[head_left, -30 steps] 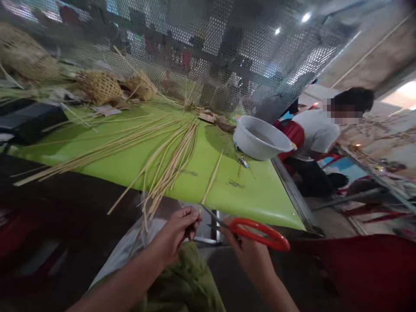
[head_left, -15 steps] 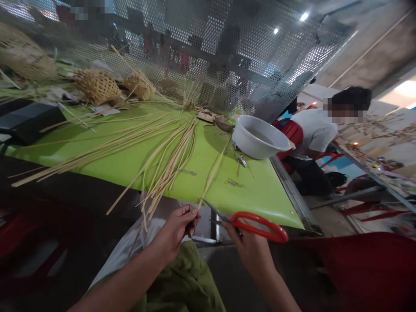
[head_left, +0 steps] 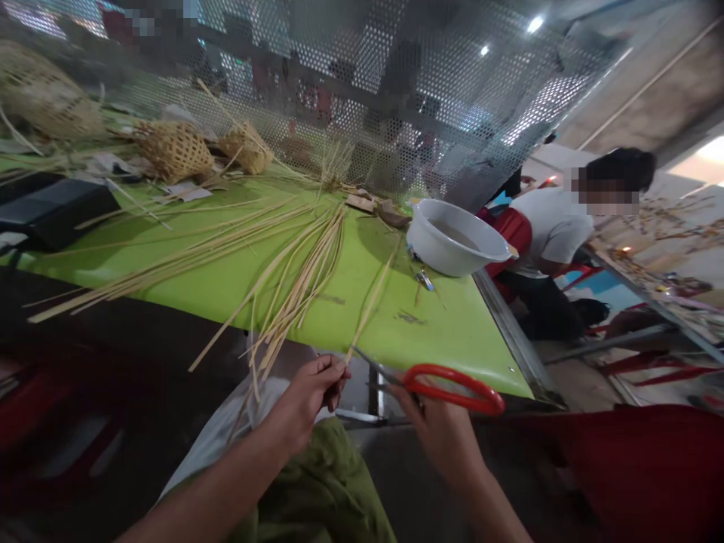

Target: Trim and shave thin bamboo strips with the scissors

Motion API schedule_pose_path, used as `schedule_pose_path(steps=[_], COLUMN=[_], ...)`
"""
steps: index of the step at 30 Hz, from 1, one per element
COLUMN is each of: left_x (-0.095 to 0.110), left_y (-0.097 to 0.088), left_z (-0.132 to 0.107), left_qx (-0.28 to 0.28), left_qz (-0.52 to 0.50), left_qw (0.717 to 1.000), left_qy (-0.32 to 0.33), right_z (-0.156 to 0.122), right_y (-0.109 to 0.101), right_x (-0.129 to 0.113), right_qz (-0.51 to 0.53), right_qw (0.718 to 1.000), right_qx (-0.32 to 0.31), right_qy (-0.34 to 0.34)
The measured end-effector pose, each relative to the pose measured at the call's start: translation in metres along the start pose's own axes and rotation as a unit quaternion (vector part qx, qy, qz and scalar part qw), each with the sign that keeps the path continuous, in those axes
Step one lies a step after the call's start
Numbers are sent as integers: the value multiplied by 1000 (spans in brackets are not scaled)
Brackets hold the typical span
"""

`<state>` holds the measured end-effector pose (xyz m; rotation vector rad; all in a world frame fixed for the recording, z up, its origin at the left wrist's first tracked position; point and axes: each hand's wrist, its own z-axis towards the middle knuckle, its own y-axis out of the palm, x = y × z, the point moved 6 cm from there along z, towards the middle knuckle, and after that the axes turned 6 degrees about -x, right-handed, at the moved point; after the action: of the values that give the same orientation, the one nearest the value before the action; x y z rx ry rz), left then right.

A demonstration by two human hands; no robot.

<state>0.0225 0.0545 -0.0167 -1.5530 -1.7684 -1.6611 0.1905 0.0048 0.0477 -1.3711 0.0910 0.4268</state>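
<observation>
My left hand pinches the near end of a thin bamboo strip that runs up across the green table. My right hand grips red-handled scissors, whose blades point left toward the strip's end beside my left fingers. Both hands hover just off the table's near edge, over my lap and a green cloth.
Several loose bamboo strips fan across the table. Small woven baskets and a black box sit at the back left. A white bowl stands near the right edge. A perforated metal screen rises behind. A person in white crouches at the right.
The scissors have edged slightly up and left toward the strip's end. My left hand keeps its pinch on the strip almost in place.
</observation>
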Motion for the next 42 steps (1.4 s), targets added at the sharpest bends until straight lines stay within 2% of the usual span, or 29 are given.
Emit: schedule_pose_path(steps=[3,6,19,21,24,29,32,38,42], left_x=[0,1,5,7,9,16,17,11,14], left_y=[0,1,0,1,2,4,4,2,4], left_z=[0,0,-2,-1,-2,-6,-5,0,-6], left_qx=[-2,-5,24,21,19,6,-8,-8,-15], left_qz=[2,11,56,62,70,97,117,102,102], left_qw=[1000,1000,998,998,997,994,992,994,994], left_qy=[1,4,15,24,28,47,55,34,32], right_z=[0,2,7,6,7,14,14,2,6], right_y=[-2,-1,-6,-6,-3,-8,-6,-1,-6], right_x=[-1,-4,-6,-7,-11,-3,-1,-11,-8], right_qz=[-6,-8,-22,-31,-19,12,29,-35,-34], right_qw=[1000,1000,1000,999,999,1000,1000,999,999], right_qx=[19,3,12,25,5,-4,-4,20,23], right_qy=[-7,-24,-10,-20,-40,0,1,-25,-16])
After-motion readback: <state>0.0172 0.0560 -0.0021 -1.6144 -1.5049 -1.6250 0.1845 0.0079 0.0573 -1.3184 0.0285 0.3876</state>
